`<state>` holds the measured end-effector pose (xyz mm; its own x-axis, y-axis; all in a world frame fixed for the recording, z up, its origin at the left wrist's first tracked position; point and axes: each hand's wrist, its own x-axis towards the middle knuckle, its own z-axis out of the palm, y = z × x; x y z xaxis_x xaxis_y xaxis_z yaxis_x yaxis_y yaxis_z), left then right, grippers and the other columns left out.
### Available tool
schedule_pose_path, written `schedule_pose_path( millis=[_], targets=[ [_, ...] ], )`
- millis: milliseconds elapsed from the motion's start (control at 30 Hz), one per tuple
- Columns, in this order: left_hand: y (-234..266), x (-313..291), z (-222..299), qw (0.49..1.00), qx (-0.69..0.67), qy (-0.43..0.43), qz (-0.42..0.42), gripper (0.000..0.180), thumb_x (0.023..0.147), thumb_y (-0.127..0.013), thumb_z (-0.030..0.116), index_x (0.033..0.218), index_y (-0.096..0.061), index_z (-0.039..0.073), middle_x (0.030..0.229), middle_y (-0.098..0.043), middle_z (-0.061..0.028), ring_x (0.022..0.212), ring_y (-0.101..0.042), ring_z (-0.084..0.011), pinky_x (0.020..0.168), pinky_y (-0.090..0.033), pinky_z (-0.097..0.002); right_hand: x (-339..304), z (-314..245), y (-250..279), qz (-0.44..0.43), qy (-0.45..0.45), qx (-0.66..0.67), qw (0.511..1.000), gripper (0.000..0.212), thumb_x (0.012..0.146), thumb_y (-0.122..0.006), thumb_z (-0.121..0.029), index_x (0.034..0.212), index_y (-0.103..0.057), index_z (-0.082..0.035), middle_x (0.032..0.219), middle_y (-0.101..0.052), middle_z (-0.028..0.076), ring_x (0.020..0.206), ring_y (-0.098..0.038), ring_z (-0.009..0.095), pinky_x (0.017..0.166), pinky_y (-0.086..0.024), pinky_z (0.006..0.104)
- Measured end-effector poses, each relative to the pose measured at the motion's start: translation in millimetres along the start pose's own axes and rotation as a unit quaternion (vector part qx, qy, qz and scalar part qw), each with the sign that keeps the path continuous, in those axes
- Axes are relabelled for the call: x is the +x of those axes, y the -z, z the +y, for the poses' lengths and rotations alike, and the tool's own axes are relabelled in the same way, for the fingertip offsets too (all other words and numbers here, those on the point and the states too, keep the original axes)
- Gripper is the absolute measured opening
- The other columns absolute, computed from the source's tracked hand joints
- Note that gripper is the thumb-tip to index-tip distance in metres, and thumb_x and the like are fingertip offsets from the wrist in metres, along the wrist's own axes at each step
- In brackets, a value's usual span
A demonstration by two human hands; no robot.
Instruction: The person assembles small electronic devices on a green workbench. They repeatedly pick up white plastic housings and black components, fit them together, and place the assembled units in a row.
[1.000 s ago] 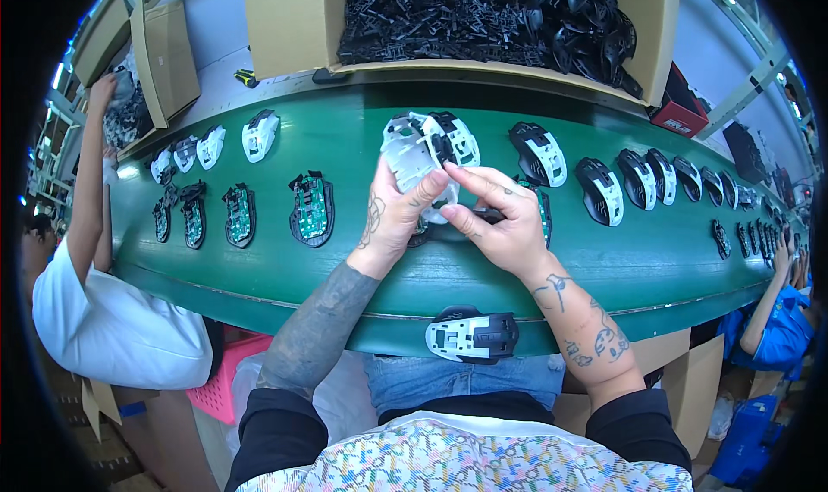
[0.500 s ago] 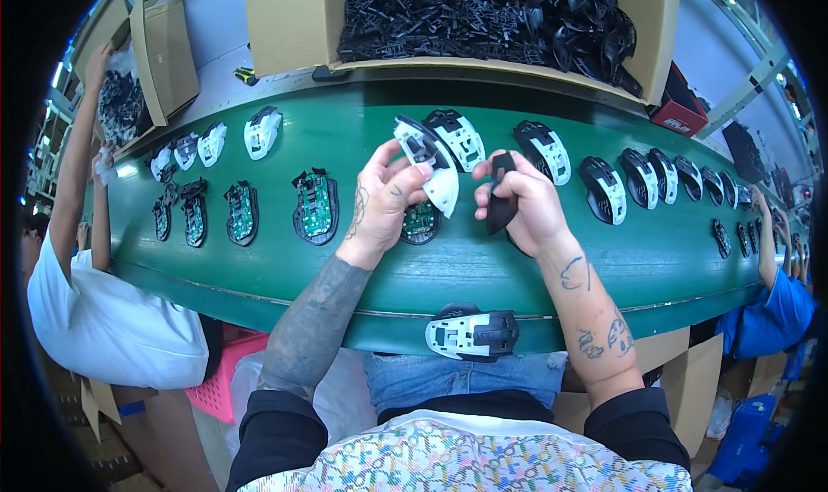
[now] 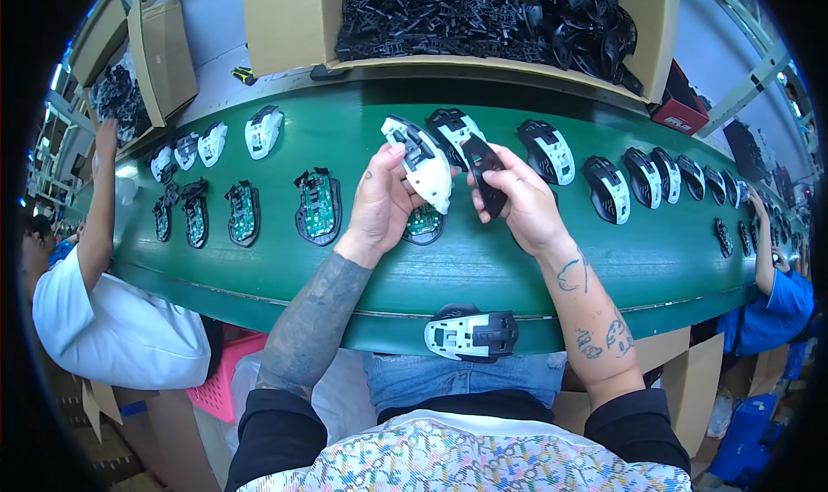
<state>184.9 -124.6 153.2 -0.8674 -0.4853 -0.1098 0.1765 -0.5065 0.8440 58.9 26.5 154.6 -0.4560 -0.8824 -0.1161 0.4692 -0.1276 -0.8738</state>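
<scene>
My left hand (image 3: 381, 200) holds a white mouse top shell (image 3: 421, 162) tilted on edge above the green conveyor belt (image 3: 483, 259). My right hand (image 3: 523, 204) grips a narrow black plastic part (image 3: 485, 173) just right of the shell, the two pieces almost touching. Under my hands a mouse base with a green circuit board (image 3: 423, 225) lies on the belt. An assembled black-and-white mouse (image 3: 471, 333) rests at the belt's near edge, in front of me.
Open mouse bases with circuit boards (image 3: 317, 206) lie to the left; closed black-and-white mice (image 3: 609, 187) line the right. A cardboard box of black parts (image 3: 483, 13) stands behind the belt. One person in white (image 3: 108, 319) works at left, another in blue (image 3: 780, 294) at right.
My hands have separated: the left lifted the white shell up and tilted it, and the right drew the black part away from it. The person at left raised an arm.
</scene>
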Motion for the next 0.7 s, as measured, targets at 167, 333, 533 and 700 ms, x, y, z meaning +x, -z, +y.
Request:
schedule_pose_path(
  millis=[167,333,533,700],
  targets=[
    [2,0,0,0.999,0.022,-0.014,-0.029,0.038,0.088,-0.055,0.03,0.114,-0.05,0.003,0.103,-0.064,-0.0134,0.097,-0.065,-0.0288,0.085,-0.053,-0.0384,7,2,6,0.004,0.097,-0.064,0.993,0.022,0.091,-0.054,-0.003,0.113,-0.053,-0.001,0.098,-0.062,0.006,0.087,-0.061,0.012,0.075,-0.05,0.0254],
    [5,-3,2,0.997,0.06,-0.039,-0.032,0.037,0.087,-0.056,0.025,0.114,-0.049,0.001,0.1,-0.064,-0.0138,0.091,-0.067,-0.0271,0.081,-0.055,-0.0382,2,-14,16,-0.029,0.086,0.081,0.993,0.025,0.088,-0.062,-0.008,0.112,-0.056,-0.007,0.103,-0.063,0.008,0.089,-0.063,0.016,0.078,-0.055,0.0318],
    [1,-4,2,0.993,0.115,0.008,0.005,0.046,0.088,-0.058,0.028,0.12,-0.047,-0.003,0.102,-0.063,-0.0121,0.085,-0.068,-0.022,0.073,-0.057,-0.0339,2,-5,8,-0.058,0.079,0.034,0.995,0.025,0.084,-0.067,-0.003,0.108,-0.061,-0.003,0.098,-0.064,0.004,0.086,-0.063,0.012,0.072,-0.055,0.0265],
    [0,-7,-1,0.989,0.146,0.026,0.023,0.056,0.086,-0.065,0.031,0.125,-0.045,-0.004,0.105,-0.063,-0.013,0.09,-0.066,-0.0192,0.072,-0.056,-0.0356,3,0,0,-0.045,0.086,0.006,0.995,0.026,0.082,-0.069,-0.003,0.107,-0.062,-0.001,0.098,-0.065,0.005,0.086,-0.061,0.011,0.074,-0.052,0.0253]
  ],
)
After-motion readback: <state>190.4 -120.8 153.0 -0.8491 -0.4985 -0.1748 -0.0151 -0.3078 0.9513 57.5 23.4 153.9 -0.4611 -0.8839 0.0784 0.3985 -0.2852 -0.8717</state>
